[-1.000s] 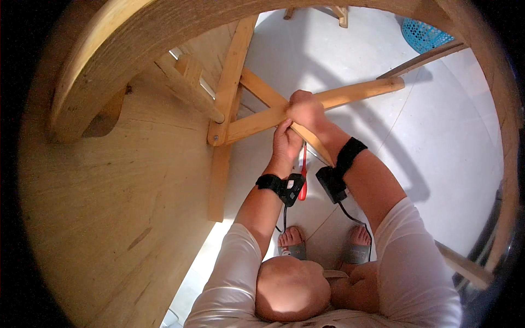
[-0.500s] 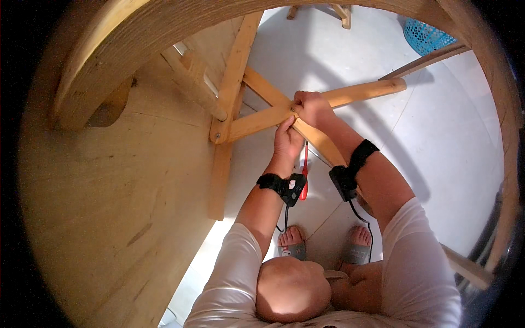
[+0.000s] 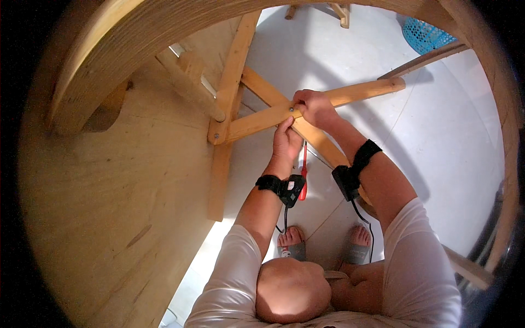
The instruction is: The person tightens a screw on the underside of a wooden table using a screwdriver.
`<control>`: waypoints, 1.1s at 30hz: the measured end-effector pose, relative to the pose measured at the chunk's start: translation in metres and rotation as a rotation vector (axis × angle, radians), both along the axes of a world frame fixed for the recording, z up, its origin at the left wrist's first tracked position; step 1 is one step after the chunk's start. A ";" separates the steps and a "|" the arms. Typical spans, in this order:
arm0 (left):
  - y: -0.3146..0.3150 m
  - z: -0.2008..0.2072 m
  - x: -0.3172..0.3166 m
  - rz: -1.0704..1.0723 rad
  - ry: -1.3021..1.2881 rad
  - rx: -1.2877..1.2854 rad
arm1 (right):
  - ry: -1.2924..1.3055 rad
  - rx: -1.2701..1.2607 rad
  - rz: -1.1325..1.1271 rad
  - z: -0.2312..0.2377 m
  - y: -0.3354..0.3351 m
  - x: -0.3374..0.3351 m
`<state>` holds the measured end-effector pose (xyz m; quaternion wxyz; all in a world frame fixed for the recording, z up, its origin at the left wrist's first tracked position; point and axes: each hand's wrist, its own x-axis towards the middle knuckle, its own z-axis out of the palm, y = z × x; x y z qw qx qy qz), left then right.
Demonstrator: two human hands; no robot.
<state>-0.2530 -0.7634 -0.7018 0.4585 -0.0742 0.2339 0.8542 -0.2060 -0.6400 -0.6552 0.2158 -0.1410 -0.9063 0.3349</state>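
Two wooden slats, a long slat (image 3: pixel 363 92) and a crossing slat (image 3: pixel 320 143), form an X in front of me. A small metal bolt (image 3: pixel 291 109) shows at their crossing. Just below it, my left hand (image 3: pixel 288 143) is closed on the slats, thumb against the lower edge and fingers hidden underneath. My right hand (image 3: pixel 317 108) lies over the long slat just right of the bolt, its fingers curled together. What those fingertips hold, if anything, is hidden. A red-handled screwdriver (image 3: pixel 304 183) shows beside my left wrist, its shaft pointing up toward the crossing.
A large wooden panel (image 3: pixel 109 218) fills the left side, with an upright leg (image 3: pixel 232 71) along its edge. A curved wooden rim (image 3: pixel 180 30) arches over the top. A blue perforated basket (image 3: pixel 426 37) stands at the far right on the pale floor (image 3: pixel 350 54).
My right hand has shifted slightly off the crossing, and the bolt there now shows more plainly. My left hand stays almost where it was.
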 end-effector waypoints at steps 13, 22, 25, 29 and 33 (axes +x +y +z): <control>0.001 -0.003 -0.002 -0.001 0.004 0.015 | 0.070 0.061 0.046 0.009 -0.008 -0.001; 0.000 -0.003 -0.002 -0.010 -0.004 -0.001 | -0.109 0.137 0.152 0.020 -0.006 0.001; 0.000 -0.001 -0.002 -0.008 0.013 -0.015 | -0.088 0.122 0.157 0.024 -0.006 0.003; 0.002 0.001 0.001 -0.011 0.026 -0.038 | -0.068 0.109 0.133 0.025 -0.003 0.007; 0.000 -0.006 -0.005 -0.011 0.016 -0.028 | -0.079 0.117 0.203 0.019 0.000 0.008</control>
